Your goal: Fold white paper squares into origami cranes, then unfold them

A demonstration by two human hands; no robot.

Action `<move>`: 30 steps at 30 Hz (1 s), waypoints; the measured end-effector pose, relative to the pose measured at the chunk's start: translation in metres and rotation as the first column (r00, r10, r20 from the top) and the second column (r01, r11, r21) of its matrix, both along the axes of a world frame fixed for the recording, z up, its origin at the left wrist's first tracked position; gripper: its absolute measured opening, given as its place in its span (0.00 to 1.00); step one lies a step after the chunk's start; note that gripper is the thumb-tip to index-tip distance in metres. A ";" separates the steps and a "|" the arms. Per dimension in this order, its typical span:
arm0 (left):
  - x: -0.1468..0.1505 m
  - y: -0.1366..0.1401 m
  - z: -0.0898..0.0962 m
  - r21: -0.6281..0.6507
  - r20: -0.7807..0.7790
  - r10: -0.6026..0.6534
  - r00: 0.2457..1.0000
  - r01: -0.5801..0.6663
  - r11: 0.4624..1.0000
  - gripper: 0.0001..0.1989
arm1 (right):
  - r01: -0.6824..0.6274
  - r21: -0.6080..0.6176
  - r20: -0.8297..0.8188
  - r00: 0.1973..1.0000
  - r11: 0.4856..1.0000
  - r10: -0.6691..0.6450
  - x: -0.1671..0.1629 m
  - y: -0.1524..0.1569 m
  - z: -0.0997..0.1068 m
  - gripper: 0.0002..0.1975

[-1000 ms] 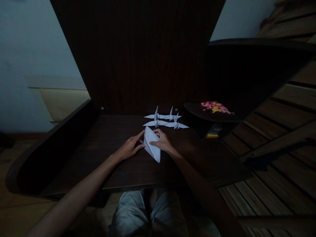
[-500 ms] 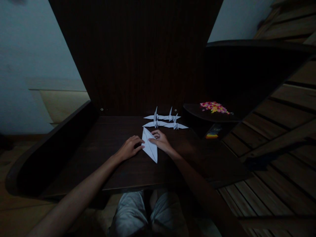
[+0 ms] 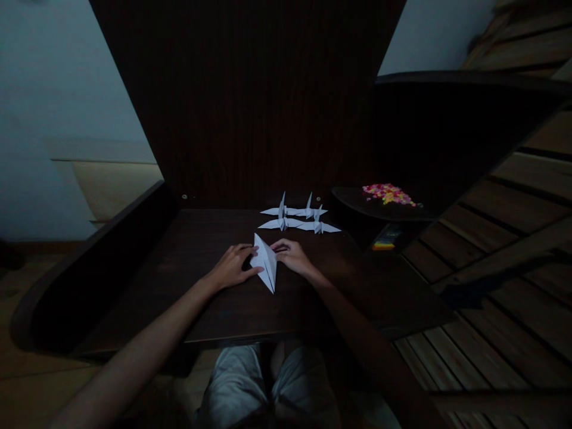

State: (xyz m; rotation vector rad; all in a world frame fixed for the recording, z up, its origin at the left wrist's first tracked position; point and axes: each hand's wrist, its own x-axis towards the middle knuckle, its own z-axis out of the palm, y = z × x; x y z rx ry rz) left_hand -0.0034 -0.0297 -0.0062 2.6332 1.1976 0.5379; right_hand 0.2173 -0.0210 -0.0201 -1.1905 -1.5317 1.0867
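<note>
A white folded paper (image 3: pixel 264 262), diamond-shaped with a lengthwise crease, lies slanted on the dark desk. My left hand (image 3: pixel 233 266) grips its left side, thumb on the lower part and fingers by the upper left edge. At the right corner, my right hand (image 3: pixel 291 257) has its bent fingers closed on the paper's edge; some fingertips are hidden. Just beyond the paper stand several white origami cranes (image 3: pixel 282 223) in two rows, wings spread, touching neither hand.
On a small raised shelf (image 3: pixel 353 199) at the right lies a pile of tiny pink, red and yellow pieces (image 3: pixel 388 193). Under it sits a small item with a rainbow-coloured edge (image 3: pixel 383 245). A raised side panel (image 3: pixel 102 250) bounds the desk (image 3: pixel 214 316) at the left.
The folded paper has shifted slightly left and looks narrower, its right flap angled differently. My left thumb now rests further onto it, while my right thumb has drawn back to the right edge.
</note>
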 end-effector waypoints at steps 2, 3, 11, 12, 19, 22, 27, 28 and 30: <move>0.000 0.001 -0.001 -0.027 -0.053 0.014 0.999 -0.016 1.000 0.31 | -0.007 0.050 0.058 0.998 0.999 0.004 0.000 -0.002 -0.001 0.12; 0.000 0.001 -0.001 -0.038 -0.073 0.015 0.997 -0.018 0.999 0.33 | -0.016 0.085 0.098 0.995 0.996 0.008 0.000 -0.004 0.000 0.12; 0.000 0.002 0.001 -0.052 -0.101 -0.029 0.994 0.024 0.998 0.36 | -0.258 0.236 0.557 0.826 0.937 0.087 0.004 -0.016 0.011 0.13; -0.001 0.002 0.000 -0.054 -0.099 -0.027 0.995 0.022 0.998 0.36 | -0.287 0.215 0.586 0.802 0.934 0.112 0.004 -0.017 0.011 0.14; -0.001 0.007 -0.006 -0.070 -0.051 0.014 0.999 -0.017 0.997 0.33 | -0.371 0.166 0.597 0.775 0.914 0.206 -0.001 -0.018 0.010 0.19; -0.002 0.009 -0.007 -0.091 -0.043 0.039 0.998 -0.043 0.995 0.34 | -0.400 0.193 0.611 0.764 0.896 0.210 -0.003 -0.020 0.008 0.20; -0.004 0.008 -0.003 -0.105 0.036 0.027 0.999 -0.024 0.994 0.26 | -0.377 0.276 0.642 0.757 0.884 0.123 -0.006 -0.022 0.005 0.19; -0.005 0.007 -0.002 -0.091 0.063 0.020 0.998 -0.015 0.996 0.24 | -0.361 0.293 0.642 0.761 0.885 0.098 -0.006 -0.022 0.005 0.19; -0.004 0.005 0.000 -0.049 0.105 -0.020 0.994 0.025 0.998 0.18 | -0.331 0.324 0.628 0.776 0.886 0.060 -0.007 -0.021 0.005 0.17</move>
